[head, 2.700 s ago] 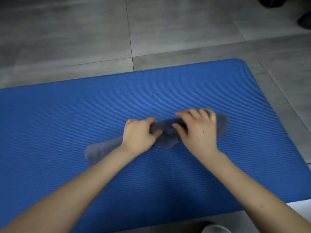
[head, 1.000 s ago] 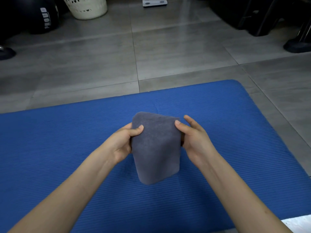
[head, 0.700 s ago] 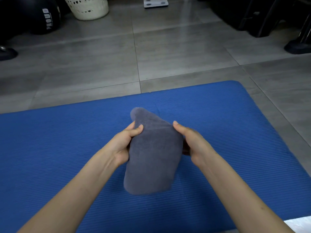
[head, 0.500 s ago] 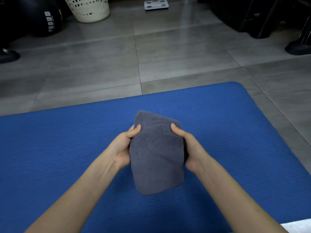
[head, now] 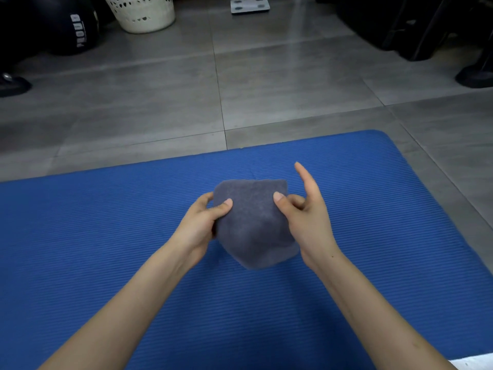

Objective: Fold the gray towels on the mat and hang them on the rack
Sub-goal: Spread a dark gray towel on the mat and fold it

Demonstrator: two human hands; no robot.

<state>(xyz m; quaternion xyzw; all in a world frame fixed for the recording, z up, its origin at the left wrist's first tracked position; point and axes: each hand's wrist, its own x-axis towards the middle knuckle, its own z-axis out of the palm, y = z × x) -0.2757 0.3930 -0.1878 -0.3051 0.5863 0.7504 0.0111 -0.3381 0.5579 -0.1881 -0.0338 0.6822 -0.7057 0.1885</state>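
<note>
Clamped on the folded dark gray terry towel (head: 253, 228), the left-hand grip (head: 198, 225) has its thumb pressed on the near face close to the upper left corner. Its fingers curl round the left edge and go out of my sight behind the cloth. Across from it the right-hand grip (head: 306, 222) pinches the upper right edge of the same towel: thumb on the near face, middle fingers curled behind, while the index finger sticks out straight, pointing up and away. So both grips are closed on the cloth, neither slack.

From my feed the towel is a thick, stubby bundle, wider at the top, its rounded lower end hanging free between the two wrists. It is held up over the ribbed blue foam mat (head: 106, 249), nearer its far edge than its near one and well in from the rounded far right corner. It looks lifted off the surface, though I cannot be certain of the gap.

The mat lies on a floor of large gray tiles (head: 280, 86). Beyond its far edge, well apart from it, a white perforated plastic basket (head: 141, 14) stands on the tiles. A black rounded object with white lettering (head: 66, 25) sits just left of it, and a pale flat bathroom scale (head: 250, 5) lies to the basket's right.
</note>
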